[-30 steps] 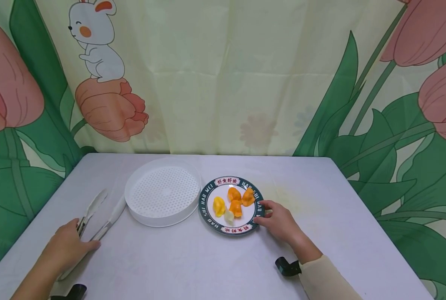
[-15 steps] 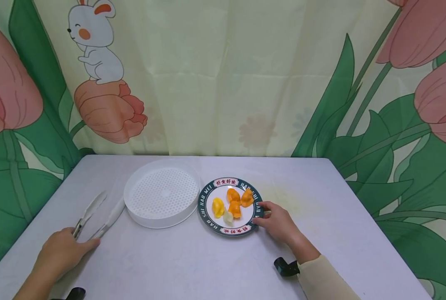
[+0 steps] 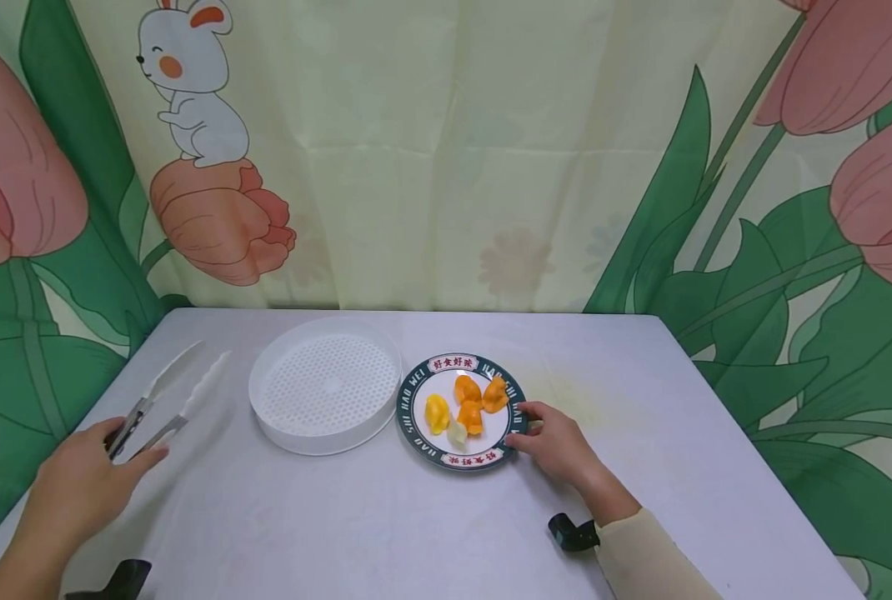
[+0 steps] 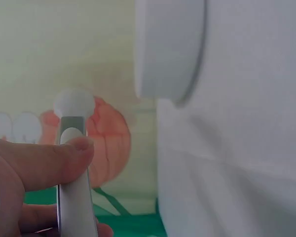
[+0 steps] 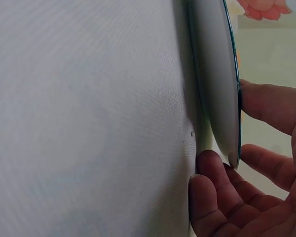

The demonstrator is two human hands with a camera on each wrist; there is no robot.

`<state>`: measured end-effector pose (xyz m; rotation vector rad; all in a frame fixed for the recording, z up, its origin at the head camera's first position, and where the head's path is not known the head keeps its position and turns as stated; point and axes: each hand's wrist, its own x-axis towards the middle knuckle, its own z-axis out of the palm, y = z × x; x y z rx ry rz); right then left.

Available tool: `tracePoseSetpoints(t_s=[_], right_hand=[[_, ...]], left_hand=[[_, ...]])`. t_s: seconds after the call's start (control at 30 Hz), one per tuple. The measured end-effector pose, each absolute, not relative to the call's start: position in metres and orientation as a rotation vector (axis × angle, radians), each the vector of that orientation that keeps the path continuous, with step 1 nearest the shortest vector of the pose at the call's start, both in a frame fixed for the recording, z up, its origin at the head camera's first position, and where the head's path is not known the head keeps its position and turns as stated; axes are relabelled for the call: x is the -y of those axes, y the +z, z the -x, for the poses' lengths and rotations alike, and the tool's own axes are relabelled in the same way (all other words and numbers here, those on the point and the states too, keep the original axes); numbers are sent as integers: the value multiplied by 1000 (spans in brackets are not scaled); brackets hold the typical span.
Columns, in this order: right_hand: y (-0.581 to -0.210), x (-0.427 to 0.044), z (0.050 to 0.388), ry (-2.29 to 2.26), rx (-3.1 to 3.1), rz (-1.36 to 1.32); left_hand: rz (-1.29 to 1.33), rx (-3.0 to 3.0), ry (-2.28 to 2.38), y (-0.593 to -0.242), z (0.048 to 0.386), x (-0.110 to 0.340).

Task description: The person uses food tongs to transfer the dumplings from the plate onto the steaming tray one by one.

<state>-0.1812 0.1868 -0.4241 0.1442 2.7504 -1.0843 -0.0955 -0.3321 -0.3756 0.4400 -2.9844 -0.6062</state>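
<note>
My left hand grips a pair of tongs with white tips, held up over the table's left side, the two arms spread apart. In the left wrist view the thumb of my left hand presses on the tongs' handle. On the right, my right hand pinches the right rim of a plate with a dark patterned border. Several orange, yellow and pale pieces lie on it. The right wrist view has the fingers of my right hand around the plate's edge, some below it.
A round white tray with a perforated base stands just left of the plate, close to its rim. The table has a white cloth. Behind it hangs a curtain printed with tulips and a white animal.
The tongs in my left hand have lifted and moved left, away from the round tray. My right hand and the plate have stayed in place.
</note>
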Motion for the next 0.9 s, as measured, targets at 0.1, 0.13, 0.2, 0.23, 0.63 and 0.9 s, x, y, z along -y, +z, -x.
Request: tracePoseSetpoints(t_s=[0.1,0.13,0.2,0.23,0.63,0.9], right_hand=[[-425,-187,181,-1095,-2744,-157],[-425,-187,182,-1097,-2743,-162],[-425,-187,181,-1103,-2739,-167],[-425,-187,181,-1103,-2738,-169],[-424,-187,182,-1091,-2733,-177],[-424,-187,182,-1096,-2727,-193]], left_hand=[[-361,2988,-622,-370,97,322],[-327,2987,-627,-368,97,318],[-267,2995,-643,-365,98,309],[-239,2999,-649,-364,98,305],[-16,3005,-711,-357,107,257],[58,3020,-703,-356,114,228]])
